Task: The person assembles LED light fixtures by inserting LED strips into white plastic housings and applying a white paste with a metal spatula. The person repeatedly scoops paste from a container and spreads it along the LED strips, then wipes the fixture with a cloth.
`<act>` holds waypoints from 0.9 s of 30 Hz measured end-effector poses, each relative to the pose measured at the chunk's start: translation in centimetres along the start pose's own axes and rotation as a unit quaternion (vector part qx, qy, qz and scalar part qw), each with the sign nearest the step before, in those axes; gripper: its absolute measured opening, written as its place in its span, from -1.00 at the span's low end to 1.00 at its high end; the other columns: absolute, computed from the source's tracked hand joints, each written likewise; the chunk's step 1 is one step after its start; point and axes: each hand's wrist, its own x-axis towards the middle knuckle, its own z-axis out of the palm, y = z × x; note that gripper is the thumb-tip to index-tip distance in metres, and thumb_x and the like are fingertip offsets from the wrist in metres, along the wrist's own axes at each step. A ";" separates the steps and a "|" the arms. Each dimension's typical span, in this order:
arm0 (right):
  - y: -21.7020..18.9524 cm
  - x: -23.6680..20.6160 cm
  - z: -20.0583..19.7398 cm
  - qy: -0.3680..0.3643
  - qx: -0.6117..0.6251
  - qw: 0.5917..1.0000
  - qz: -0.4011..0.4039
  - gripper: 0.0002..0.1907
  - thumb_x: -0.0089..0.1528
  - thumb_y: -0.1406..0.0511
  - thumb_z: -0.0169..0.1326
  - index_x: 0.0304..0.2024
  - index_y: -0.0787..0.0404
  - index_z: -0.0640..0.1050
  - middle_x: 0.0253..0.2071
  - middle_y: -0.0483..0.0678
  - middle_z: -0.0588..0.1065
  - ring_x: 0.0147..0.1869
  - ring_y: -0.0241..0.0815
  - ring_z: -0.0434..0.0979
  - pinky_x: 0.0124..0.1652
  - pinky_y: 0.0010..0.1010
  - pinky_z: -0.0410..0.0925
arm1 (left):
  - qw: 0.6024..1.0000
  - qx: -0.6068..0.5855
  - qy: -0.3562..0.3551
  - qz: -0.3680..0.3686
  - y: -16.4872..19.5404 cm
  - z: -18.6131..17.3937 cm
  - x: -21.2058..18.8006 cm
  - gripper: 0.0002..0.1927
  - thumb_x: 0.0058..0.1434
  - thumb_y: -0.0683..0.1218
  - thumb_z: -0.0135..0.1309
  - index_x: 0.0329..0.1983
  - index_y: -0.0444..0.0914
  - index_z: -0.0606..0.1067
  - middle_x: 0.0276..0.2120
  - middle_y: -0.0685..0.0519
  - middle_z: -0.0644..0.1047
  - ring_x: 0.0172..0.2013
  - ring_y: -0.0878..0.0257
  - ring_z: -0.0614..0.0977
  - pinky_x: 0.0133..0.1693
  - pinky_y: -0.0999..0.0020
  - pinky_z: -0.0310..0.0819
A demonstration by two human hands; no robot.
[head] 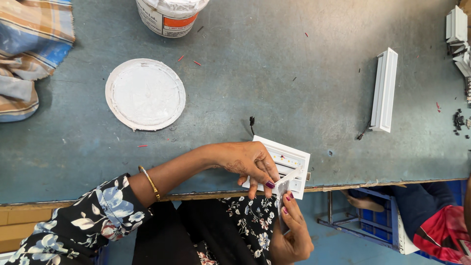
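A: Where do the person's hands sit?

B: Both are at the near edge of the grey-green worktable [294,73]; the left hand [248,164] reaches across from the floral sleeve, a gold bangle [149,181] on its wrist, and rests on a white rectangular light fitting [289,159] that lies partly over the table edge; its fingers are curled down, pressing the fitting and meeting a small white strip [283,189].

A: And the right one?

B: The right hand [292,230] comes up from below the table edge; its fingers pinch that white strip, which stands between the two hands, touching the fitting's near side; so both hands are closed on something, neither loose.

A: What lies around them?

B: A round white lid [145,94] lies flat well to the left; a white bucket [169,15] stands at the far edge; a checked cloth [29,49] is bunched at the far left; a second long white fitting [384,91] lies to the right, well apart; more white parts [457,34] are stacked at the far right; a short black wire [252,123] trails just beyond the held fitting.
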 end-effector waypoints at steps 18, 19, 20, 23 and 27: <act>-1.5 5.1 -3.6 -0.080 -0.040 0.996 -0.007 -0.84 0.25 0.63 0.07 -0.15 0.42 0.50 -0.04 0.27 0.58 0.17 0.10 0.63 0.17 -0.21 0.48 | 1.000 0.021 -0.006 -0.016 0.7 0.3 0.1 -0.62 0.29 -0.06 0.13 0.09 -0.36 0.57 -0.24 -0.08 0.71 -0.45 0.26 0.74 -0.61 0.55 0.44; -1.7 5.2 -3.4 -0.080 -0.042 0.996 -0.006 -0.84 0.24 0.63 0.08 -0.15 0.42 0.51 -0.04 0.27 0.58 0.15 0.09 0.64 0.16 -0.22 0.49 | 1.000 0.021 -0.005 -0.015 0.6 0.2 0.2 -0.62 0.29 -0.06 0.12 0.10 -0.36 0.57 -0.23 -0.09 0.71 -0.45 0.26 0.75 -0.61 0.55 0.44; -1.9 5.2 -3.2 -0.080 -0.043 0.996 -0.005 -0.84 0.23 0.63 0.08 -0.16 0.42 0.51 -0.05 0.26 0.59 0.14 0.08 0.64 0.15 -0.23 0.49 | 1.000 0.011 -0.006 -0.013 0.5 0.1 0.2 -0.62 0.29 -0.06 0.12 0.09 -0.37 0.57 -0.23 -0.10 0.71 -0.45 0.25 0.75 -0.61 0.54 0.44; -2.1 4.8 -2.7 -0.076 -0.047 0.996 -0.013 -0.84 0.22 0.63 0.10 -0.18 0.41 0.51 -0.07 0.23 0.60 0.12 0.07 0.66 0.15 -0.23 0.50 | 1.000 -0.011 -0.004 -0.006 0.1 0.0 0.5 -0.62 0.29 -0.07 0.13 0.09 -0.39 0.56 -0.24 -0.12 0.71 -0.45 0.22 0.75 -0.63 0.54 0.44; -1.8 4.3 -2.7 -0.075 -0.070 0.994 -0.031 -0.84 0.20 0.64 0.11 -0.21 0.39 0.50 -0.10 0.19 0.61 0.12 0.09 0.66 0.15 -0.23 0.51 | 1.000 -0.019 -0.005 -0.003 -0.3 -0.1 0.7 -0.62 0.28 -0.08 0.14 0.07 -0.42 0.56 -0.25 -0.14 0.70 -0.47 0.20 0.75 -0.64 0.54 0.44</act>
